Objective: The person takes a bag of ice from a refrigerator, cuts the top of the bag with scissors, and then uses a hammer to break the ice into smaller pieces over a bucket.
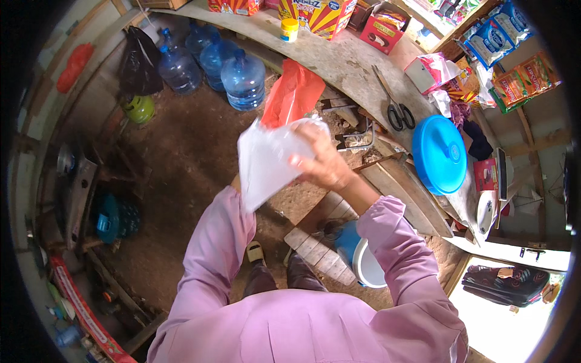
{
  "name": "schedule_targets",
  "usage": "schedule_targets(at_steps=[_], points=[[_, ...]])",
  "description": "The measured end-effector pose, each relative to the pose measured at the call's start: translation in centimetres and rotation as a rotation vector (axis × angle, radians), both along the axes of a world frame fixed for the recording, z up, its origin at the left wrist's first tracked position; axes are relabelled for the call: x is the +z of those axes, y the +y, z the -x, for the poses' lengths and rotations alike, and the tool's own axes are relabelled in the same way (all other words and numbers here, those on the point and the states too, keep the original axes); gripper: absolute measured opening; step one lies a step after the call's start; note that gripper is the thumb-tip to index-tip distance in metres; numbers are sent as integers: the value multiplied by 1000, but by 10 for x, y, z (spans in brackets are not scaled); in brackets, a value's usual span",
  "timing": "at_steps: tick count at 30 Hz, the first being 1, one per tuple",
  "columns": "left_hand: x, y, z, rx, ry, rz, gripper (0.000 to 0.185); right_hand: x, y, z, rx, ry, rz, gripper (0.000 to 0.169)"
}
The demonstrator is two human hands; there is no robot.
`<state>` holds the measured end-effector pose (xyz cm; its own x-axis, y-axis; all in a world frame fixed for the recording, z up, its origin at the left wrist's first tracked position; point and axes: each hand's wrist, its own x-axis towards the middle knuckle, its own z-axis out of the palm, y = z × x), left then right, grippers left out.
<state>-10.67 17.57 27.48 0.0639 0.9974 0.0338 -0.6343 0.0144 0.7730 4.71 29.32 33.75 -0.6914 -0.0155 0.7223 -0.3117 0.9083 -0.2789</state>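
A white, filmy plastic packet (272, 159) is held up before my chest; its exact kind is unclear. My right hand (320, 156) grips its right side, thumb on the near face and fingers near the crumpled top edge, slightly blurred. Behind the packet my left hand is hidden, and only a sliver of wrist shows above the pink cuff. Just beyond the packet's top, an orange-red plastic bag (295, 93) hangs by the table edge. The packet overlaps the bag's lower end, so whether they touch cannot be told.
A curved-looking table (345, 68) bears black-handled scissors (397, 109), a blue round lid (439, 154), a yellow-capped jar (289, 30) and snack boxes (317, 18). Blue water jugs (245, 81) and a green gas cylinder (139, 109) stand on the floor. A blue-and-white bucket (367, 261) is near my right elbow.
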Motion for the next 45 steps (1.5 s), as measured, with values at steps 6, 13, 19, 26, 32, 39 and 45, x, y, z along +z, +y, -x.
schedule_targets(at_steps=[6,13,19,26,32,39,45], points=[[12,-96,-15,160,-580,380,56,-30,-80,18,229,-262,-389,54],[-8,-213,8,426,-565,579,52,-60,-200,35,-17,-525,-136,66],[-73,-294,62,586,-418,661,53,-115,-248,-17,-260,-1074,774,59],[-95,-350,70,700,-273,779,57,-69,-251,-119,-560,-984,1139,46],[-85,-342,33,640,-281,717,60,-4,-201,-247,-888,-267,1404,33],[-41,-292,-39,340,-297,628,62,38,-78,-428,-1348,269,1235,21],[27,-222,-187,301,-186,754,63,-20,104,-677,-1771,-128,382,19]])
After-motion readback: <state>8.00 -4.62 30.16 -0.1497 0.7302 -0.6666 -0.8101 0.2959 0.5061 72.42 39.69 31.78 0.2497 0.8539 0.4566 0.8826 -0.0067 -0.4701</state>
